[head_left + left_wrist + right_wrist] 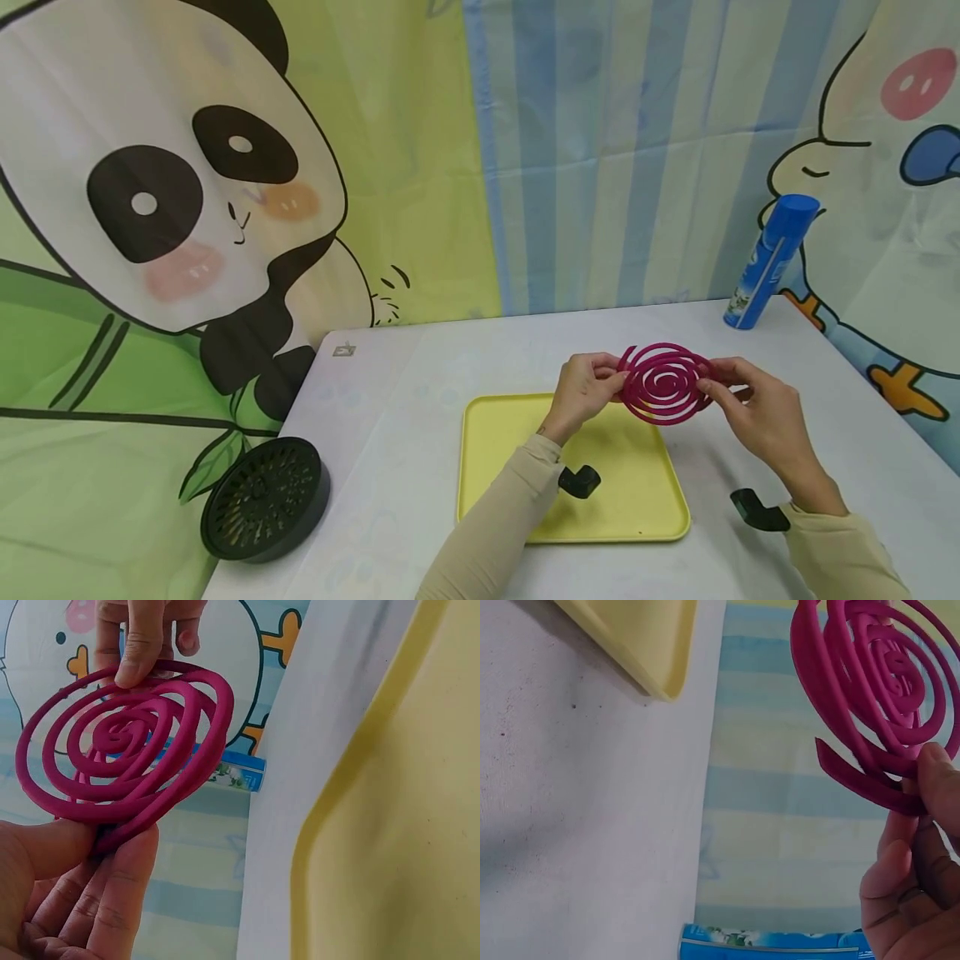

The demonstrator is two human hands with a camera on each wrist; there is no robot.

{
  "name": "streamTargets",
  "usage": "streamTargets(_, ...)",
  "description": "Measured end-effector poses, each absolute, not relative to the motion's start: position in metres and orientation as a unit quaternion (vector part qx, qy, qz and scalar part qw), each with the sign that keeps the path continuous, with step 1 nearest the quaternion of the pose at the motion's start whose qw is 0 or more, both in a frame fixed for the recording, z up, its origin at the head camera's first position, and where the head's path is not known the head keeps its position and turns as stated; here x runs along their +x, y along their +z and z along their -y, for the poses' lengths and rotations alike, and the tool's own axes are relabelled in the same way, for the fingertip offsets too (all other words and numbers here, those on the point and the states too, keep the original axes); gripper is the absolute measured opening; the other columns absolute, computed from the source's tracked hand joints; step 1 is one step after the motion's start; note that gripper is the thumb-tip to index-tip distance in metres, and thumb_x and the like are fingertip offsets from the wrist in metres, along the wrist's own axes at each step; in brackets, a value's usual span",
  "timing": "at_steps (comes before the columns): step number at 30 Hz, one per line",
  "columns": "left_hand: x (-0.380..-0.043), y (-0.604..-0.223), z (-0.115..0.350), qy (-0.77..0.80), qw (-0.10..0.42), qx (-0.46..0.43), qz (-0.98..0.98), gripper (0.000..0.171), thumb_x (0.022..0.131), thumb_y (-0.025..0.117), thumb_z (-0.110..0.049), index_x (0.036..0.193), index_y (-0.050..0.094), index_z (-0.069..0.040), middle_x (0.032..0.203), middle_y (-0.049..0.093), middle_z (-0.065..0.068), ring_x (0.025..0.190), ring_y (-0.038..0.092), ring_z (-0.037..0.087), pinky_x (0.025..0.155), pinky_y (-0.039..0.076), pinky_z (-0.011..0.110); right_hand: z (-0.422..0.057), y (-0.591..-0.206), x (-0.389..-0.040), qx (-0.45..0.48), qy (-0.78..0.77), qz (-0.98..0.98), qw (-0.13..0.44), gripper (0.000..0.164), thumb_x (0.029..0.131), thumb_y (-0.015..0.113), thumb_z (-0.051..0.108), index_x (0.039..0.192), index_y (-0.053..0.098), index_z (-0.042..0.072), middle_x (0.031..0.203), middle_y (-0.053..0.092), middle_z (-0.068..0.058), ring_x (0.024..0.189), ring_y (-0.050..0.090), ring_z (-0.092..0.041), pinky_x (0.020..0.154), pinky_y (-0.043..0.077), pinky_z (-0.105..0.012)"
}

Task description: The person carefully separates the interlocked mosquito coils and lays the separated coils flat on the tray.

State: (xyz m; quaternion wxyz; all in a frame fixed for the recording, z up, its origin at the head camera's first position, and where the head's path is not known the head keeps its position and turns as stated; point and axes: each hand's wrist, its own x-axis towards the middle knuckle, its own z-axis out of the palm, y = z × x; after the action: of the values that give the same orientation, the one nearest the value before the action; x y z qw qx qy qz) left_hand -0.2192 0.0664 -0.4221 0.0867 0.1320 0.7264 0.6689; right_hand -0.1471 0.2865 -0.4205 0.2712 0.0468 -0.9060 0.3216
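A magenta mosquito coil (666,383) is held up over the far right part of a yellow tray (600,517), both hands on it. My left hand (587,392) pinches its left edge between thumb and fingers. On the opposite edge, my right hand (765,412) grips the outer ring with the thumb on the near face. Seen from the left wrist, the spiral's rings (112,739) overlap in layers and spread slightly apart. A loose, pointed outer end (840,769) sticks out beside the right fingers in the right wrist view.
A round black slotted holder (266,500) sits at the table's left edge. At the back right stands a blue spray can (772,262). The white table (405,433) meets cartoon-printed curtains (420,167) behind. Black mounts (757,510) stick out from both wrists.
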Motion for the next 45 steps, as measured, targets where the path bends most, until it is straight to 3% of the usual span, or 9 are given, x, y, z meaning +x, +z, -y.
streamTargets(14,-0.219,-0.424,-0.063,0.654,0.069,0.162,-0.736,0.009,0.095,0.069,-0.003,0.101,0.075,-0.002,0.087,0.077,0.007,0.069,0.072,0.007,0.071,0.062,0.030,-0.286,-0.418,-0.147,0.031,0.348,0.919,0.184,0.026,0.097,0.068,0.011,0.117,0.063,-0.005,0.098,0.070,-0.023,0.081,0.068,-0.031,0.061,0.048,-0.008)
streamTargets(19,-0.219,-0.425,-0.063,0.655,0.063,0.166,-0.734,0.008,0.095,0.069,-0.004,0.101,0.075,-0.002,0.088,0.078,0.007,0.071,0.073,0.007,0.068,0.060,0.023,-0.285,-0.418,-0.147,0.017,0.355,0.921,0.163,0.029,0.099,0.066,0.014,0.120,0.062,-0.005,0.101,0.069,-0.024,0.084,0.071,-0.036,0.061,0.052,-0.012)
streamTargets(28,-0.218,-0.426,-0.064,0.664,0.067,0.154,-0.729,0.007,0.094,0.070,-0.004,0.099,0.075,-0.003,0.086,0.077,0.006,0.070,0.073,0.009,0.066,0.060,0.024,-0.286,-0.419,-0.145,0.016,0.357,0.919,0.166,0.031,0.099,0.067,0.017,0.122,0.062,-0.004,0.104,0.069,-0.025,0.086,0.072,-0.040,0.061,0.055,-0.016)
streamTargets(35,-0.219,-0.428,-0.063,0.665,0.066,0.150,-0.729,0.008,0.094,0.070,-0.004,0.101,0.075,-0.002,0.087,0.078,0.007,0.070,0.074,0.009,0.071,0.062,0.033,-0.286,-0.418,-0.143,0.019,0.356,0.919,0.171,0.030,0.099,0.067,0.018,0.121,0.063,-0.002,0.103,0.070,-0.024,0.085,0.073,-0.040,0.062,0.058,-0.022)
streamTargets(40,-0.222,-0.431,-0.060,0.662,0.064,0.142,-0.733,0.007,0.093,0.073,-0.006,0.098,0.075,-0.002,0.085,0.078,0.007,0.070,0.073,0.008,0.067,0.061,0.027,-0.287,-0.418,-0.142,0.021,0.357,0.918,0.168,0.031,0.099,0.066,0.020,0.122,0.063,-0.001,0.103,0.070,-0.024,0.087,0.073,-0.041,0.063,0.058,-0.022)
streamTargets(45,-0.225,-0.434,-0.051,0.667,0.061,0.150,-0.728,0.010,0.093,0.074,-0.008,0.098,0.075,-0.001,0.087,0.078,0.009,0.074,0.076,0.014,0.067,0.061,0.026,-0.288,-0.419,-0.141,0.020,0.360,0.917,0.172,0.033,0.100,0.066,0.020,0.123,0.063,-0.002,0.105,0.069,-0.025,0.089,0.072,-0.044,0.062,0.058,-0.022)
